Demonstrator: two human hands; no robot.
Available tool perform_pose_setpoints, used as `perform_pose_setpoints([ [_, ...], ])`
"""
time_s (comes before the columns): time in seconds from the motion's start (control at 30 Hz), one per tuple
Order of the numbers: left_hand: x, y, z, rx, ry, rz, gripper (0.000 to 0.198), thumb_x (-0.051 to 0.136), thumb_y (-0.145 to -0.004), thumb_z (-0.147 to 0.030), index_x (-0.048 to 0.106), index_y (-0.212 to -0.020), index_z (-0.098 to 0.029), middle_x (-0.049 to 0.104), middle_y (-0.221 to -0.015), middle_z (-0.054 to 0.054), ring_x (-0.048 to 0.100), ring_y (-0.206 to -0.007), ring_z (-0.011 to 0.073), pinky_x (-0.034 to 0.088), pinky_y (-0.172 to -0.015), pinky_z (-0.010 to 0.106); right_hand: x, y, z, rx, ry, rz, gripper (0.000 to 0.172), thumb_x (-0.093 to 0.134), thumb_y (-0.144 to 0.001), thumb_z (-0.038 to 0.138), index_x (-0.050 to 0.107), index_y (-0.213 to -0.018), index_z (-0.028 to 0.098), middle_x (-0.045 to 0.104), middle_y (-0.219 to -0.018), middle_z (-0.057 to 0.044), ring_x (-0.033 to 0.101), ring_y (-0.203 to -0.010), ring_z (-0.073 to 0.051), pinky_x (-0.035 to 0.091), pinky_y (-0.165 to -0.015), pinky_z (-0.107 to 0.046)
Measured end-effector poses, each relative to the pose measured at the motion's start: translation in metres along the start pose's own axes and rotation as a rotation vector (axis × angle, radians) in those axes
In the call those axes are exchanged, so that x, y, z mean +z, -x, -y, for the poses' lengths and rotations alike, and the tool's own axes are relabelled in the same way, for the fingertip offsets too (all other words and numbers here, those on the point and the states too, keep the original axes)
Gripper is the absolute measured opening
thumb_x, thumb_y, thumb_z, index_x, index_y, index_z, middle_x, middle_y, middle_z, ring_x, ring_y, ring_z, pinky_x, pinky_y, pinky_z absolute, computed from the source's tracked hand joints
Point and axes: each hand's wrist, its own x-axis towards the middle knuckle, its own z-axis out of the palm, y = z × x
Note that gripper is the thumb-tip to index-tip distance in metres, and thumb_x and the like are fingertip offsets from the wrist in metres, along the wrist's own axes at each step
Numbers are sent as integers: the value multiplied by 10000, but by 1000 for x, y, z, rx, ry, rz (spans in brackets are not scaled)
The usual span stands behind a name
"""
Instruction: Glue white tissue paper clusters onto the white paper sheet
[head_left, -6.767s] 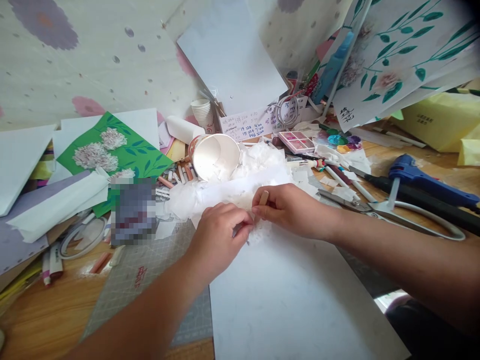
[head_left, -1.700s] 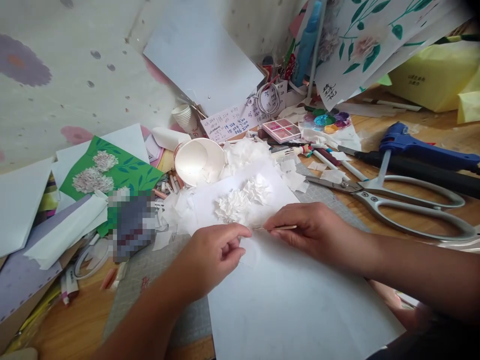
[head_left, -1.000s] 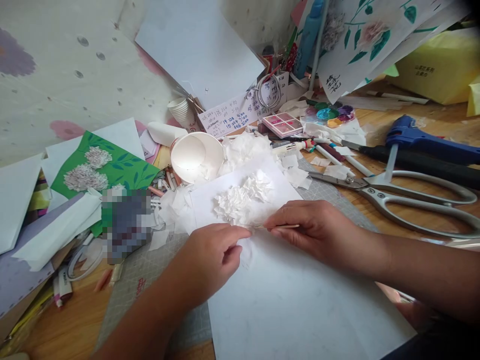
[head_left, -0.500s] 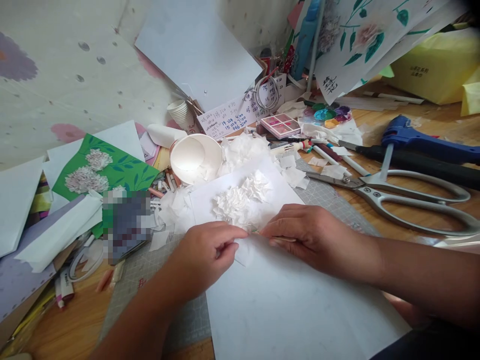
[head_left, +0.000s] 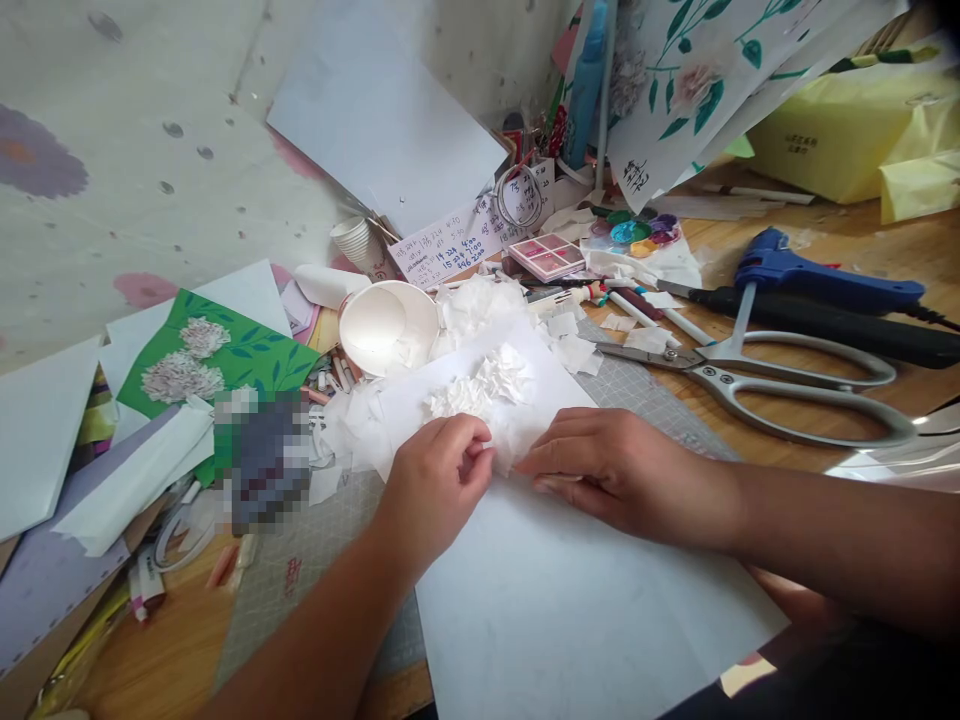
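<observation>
From the head camera, I see two hands close together over a white board (head_left: 577, 610), which lies slantwise on a grey cutting mat (head_left: 319, 580). The left hand (head_left: 435, 485) is over the board's left edge, thumb and forefinger curled nearly together in a narrow pinch; I can't tell whether anything is caught between them. The right hand (head_left: 622, 475) is over the board's right part, thumb and fingers drawn close, with thin white tissue (head_left: 516, 436) at their tips; whether they grip it I can't make out from here.

Two ruffled white paper flowers, a far one (head_left: 506, 375) and a near one (head_left: 456, 397), sit side by side on the board, just beyond the hands. Past the board's far end are loose tissue scraps (head_left: 480, 305) and a tipped paper tub (head_left: 388, 330). Right of the board lie big scissors (head_left: 739, 375) and, beyond them, a blue glue gun (head_left: 817, 280). Well left of the board leans a green card (head_left: 247, 350) bearing pale flowers.
</observation>
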Motion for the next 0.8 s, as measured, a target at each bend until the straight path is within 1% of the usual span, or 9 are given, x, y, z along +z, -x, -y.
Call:
perform_pose_setpoints([
  [0.1,0,1,0,21,-35,-10,73,512,-776,-119,508,-748,-187,517,-632,-35,493,-600,102,388,-552,213,-2,4,2,-23,17,-161,202,463,-861,158,654,-927,166,669,-738,-51,590,-685,-132,458,-635,-250],
  [0.17,0,1,1,27,-35,-3,77,500,-780,-121,493,-742,-188,511,-638,-33,485,-603,103,380,-544,213,-2,4,3,-32,19,-205,199,456,-866,172,648,-920,174,667,-728,-52,592,-678,-132,467,-624,-246],
  [0.27,1,1,1,19,-19,2,84,490,-776,-110,483,-747,-189,503,-639,-34,481,-605,105,373,-542,214,1,1,1,-27,30,-166,214,453,-872,166,654,-946,164,685,-795,-71,613,-732,-142,484,-652,-253],
  [0.4,2,2,1,-9,1,13,82,492,-766,-115,486,-743,-193,508,-648,-32,492,-619,113,376,-549,223,5,-3,-2,38,74,-86,235,459,-870,154,671,-967,176,697,-850,-73,629,-785,-154,494,-676,-260],
  [0.5,0,3,2,-39,58,25,71,516,-762,-135,485,-743,-195,522,-661,-33,504,-628,114,384,-557,225,7,-5,-2,73,79,-40,241,472,-864,147,680,-978,186,702,-866,-67,631,-802,-162,496,-692,-271],
  [0.67,-10,4,8,-157,173,8,83,486,-823,-172,489,-744,-198,518,-664,-38,504,-621,103,402,-586,228,8,-10,0,164,85,-1,234,480,-862,149,685,-970,185,703,-856,-58,628,-796,-167,484,-701,-279],
  [0.73,-13,4,10,-186,166,16,69,493,-818,-171,499,-755,-199,519,-713,-28,505,-647,108,413,-597,233,9,-12,1,200,100,1,231,473,-872,167,689,-950,188,698,-832,-55,629,-775,-167,476,-685,-275],
  [0.8,-14,4,12,-187,160,50,34,526,-797,-176,518,-776,-202,520,-789,-16,513,-682,112,433,-617,240,11,-13,2,202,128,-20,236,461,-883,186,692,-934,183,691,-803,-57,628,-748,-169,467,-662,-273],
])
